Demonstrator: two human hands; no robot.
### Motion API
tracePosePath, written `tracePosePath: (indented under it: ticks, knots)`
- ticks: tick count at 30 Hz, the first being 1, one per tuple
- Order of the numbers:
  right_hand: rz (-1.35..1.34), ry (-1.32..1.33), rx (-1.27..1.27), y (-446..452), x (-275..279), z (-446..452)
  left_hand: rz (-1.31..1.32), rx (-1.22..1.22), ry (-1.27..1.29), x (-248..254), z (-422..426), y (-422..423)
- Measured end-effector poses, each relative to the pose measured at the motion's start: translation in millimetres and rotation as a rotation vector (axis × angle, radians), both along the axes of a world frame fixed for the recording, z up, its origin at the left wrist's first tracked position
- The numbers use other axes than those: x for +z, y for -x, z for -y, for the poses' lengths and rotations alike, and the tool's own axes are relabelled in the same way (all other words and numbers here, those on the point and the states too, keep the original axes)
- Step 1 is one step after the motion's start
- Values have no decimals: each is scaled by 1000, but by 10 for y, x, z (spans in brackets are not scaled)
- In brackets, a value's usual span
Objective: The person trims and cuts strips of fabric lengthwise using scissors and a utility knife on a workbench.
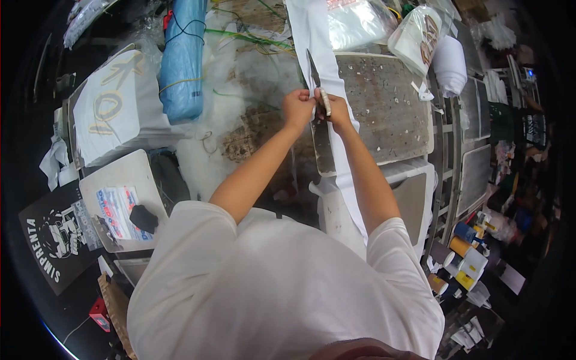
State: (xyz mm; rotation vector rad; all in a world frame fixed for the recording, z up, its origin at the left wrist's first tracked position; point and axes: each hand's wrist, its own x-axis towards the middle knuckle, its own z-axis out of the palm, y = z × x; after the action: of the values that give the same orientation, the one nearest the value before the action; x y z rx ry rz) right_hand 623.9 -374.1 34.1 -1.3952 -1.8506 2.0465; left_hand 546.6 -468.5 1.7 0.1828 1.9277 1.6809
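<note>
Near top centre, the right hand (338,113) curls its fingers round scissors (312,67) over a white cloth strip (327,58); the left hand (296,110) curls beside, its hold unclear. Slack cloth could jam the scissors.

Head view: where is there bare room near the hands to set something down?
Mainly the speckled board, between the white strip and, beyond, the clear bag. Also the stained tabletop between the blue roll and left hand. Crowded: beyond the board, where that bag, the printed bag and white roll bunch up.
</note>
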Motion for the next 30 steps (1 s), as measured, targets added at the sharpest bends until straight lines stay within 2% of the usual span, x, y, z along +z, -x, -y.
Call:
tracePosePath:
  ticks: [4,9,13,18,25,30]
  knots:
    - [-9,-33,28,-4,-31,-12,10,0,32,111,53,24]
    - [7,44,-54,96,71,-57,49,-10,12,124,115,44]
    - [55,7,7,135,56,-94,24,-1,13,94,126,35]
    - [11,-65,-17,147,25,-41,40,17,-12,66,127,37]
    - [-18,-26,-38,307,122,-85,63,-37,-34,215,166,62]
    - [-13,-107,4,326,-23,-71,35,-30,-100,60,149,63]
